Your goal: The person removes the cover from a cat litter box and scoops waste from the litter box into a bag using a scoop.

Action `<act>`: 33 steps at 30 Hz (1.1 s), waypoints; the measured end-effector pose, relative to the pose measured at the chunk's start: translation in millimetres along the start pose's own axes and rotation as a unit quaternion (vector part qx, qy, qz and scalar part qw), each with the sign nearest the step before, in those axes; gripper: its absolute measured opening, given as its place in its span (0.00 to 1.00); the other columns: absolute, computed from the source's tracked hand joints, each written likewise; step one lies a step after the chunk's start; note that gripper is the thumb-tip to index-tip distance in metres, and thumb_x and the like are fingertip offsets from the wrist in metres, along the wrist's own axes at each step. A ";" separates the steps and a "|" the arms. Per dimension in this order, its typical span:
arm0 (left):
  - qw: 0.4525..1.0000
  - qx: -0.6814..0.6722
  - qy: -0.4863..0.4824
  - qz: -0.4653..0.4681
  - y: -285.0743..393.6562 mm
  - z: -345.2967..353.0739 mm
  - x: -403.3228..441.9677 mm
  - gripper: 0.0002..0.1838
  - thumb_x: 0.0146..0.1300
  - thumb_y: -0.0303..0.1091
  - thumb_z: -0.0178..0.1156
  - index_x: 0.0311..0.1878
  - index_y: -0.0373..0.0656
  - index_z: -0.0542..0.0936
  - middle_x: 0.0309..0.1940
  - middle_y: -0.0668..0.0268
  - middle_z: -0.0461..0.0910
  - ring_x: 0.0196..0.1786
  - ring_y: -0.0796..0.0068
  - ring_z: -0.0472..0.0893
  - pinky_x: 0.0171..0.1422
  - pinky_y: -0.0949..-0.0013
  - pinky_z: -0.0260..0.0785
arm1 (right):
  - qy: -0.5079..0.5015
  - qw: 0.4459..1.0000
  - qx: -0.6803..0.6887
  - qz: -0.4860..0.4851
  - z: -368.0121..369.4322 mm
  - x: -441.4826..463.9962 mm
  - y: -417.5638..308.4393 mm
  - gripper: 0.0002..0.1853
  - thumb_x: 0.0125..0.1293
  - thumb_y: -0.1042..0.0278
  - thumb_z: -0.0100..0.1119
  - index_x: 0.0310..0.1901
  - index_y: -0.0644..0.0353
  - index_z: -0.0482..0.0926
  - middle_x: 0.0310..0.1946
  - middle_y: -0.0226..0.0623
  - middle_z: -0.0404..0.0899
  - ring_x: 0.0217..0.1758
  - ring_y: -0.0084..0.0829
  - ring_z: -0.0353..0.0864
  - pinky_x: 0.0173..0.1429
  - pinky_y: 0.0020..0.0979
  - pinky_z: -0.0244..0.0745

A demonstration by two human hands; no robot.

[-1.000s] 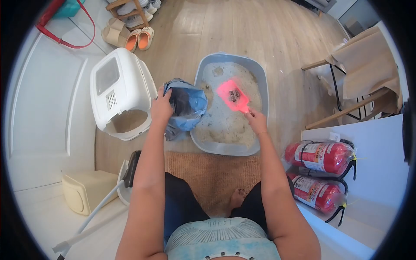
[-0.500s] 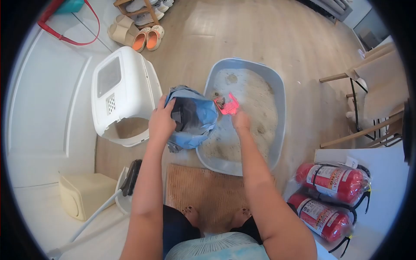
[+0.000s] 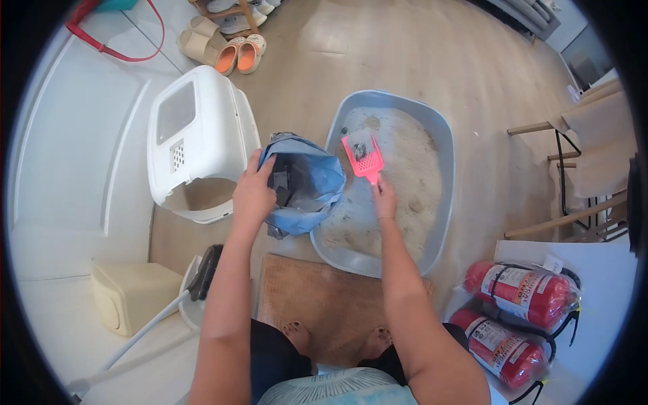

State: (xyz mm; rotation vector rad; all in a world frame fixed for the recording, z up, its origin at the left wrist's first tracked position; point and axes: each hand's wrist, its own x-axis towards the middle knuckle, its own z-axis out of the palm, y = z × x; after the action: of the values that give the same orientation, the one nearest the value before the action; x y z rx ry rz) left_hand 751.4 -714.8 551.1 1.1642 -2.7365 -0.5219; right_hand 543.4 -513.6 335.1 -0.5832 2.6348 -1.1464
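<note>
My left hand [image 3: 254,194] grips the rim of a blue plastic bag [image 3: 317,185], whose mouth gapes toward me and shows a dark inside. The bag leans against the left wall of a grey litter box [image 3: 445,196]. In my right hand [image 3: 385,199] is the handle of a pink slotted litter scoop [image 3: 369,164], held above the litter. Some grey clumped stuff lies on the scoop's blade. Pale sandy litter [image 3: 412,162] with a few dents and clumps covers much of the box floor.
Left of the bag stands a white litter box hood [image 3: 202,135]. A brown mat [image 3: 290,283] lies under my feet. Two wrapped red fire extinguishers [image 3: 520,290] are at right, below a chair [image 3: 594,148]. A cream bin [image 3: 135,297] and a brush [image 3: 206,273] sit at left, with clogs [image 3: 250,55] beyond.
The scoop has turned so its blade points away from me, fully seen over the litter, and my right hand has dropped slightly. My left hand keeps its hold on the bag.
</note>
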 end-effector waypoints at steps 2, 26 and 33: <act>1.000 0.006 -0.012 -0.010 0.4 0.4 0.9 0.33 0.47 0.17 0.53 0.61 0.50 0.73 0.67 0.67 0.62 0.56 0.55 0.74 0.57 0.57 0.72 | -0.008 0.998 -0.055 0.029 -0.8 1.5 -10.7 0.23 0.66 0.58 0.54 0.61 0.55 0.73 0.44 0.52 0.79 0.45 0.49 0.80 0.52 0.42 0.73; 1.000 0.018 -0.004 0.003 2.6 3.6 -2.0 0.35 0.46 0.16 0.53 0.62 0.52 0.72 0.68 0.65 0.62 0.56 0.52 0.75 0.57 0.56 0.72 | -0.018 0.963 0.248 0.108 -6.1 -19.4 -22.7 0.24 0.67 0.65 0.54 0.64 0.57 0.70 0.34 0.39 0.80 0.26 0.23 0.75 0.34 0.26 0.74; 0.999 0.044 -0.017 -0.008 8.4 6.1 -1.5 0.35 0.48 0.19 0.59 0.63 0.54 0.71 0.69 0.70 0.61 0.59 0.49 0.72 0.57 0.56 0.73 | -0.048 0.984 0.154 0.073 -87.7 -27.7 -44.9 0.24 0.67 0.62 0.56 0.64 0.53 0.71 0.30 0.29 0.79 0.23 0.18 0.74 0.28 0.23 0.72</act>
State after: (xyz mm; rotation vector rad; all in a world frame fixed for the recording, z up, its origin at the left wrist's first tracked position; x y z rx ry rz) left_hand 745.3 -706.7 548.5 1.2084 -2.8074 -0.4325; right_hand 550.7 -472.1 428.4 -0.3680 2.3115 -1.4026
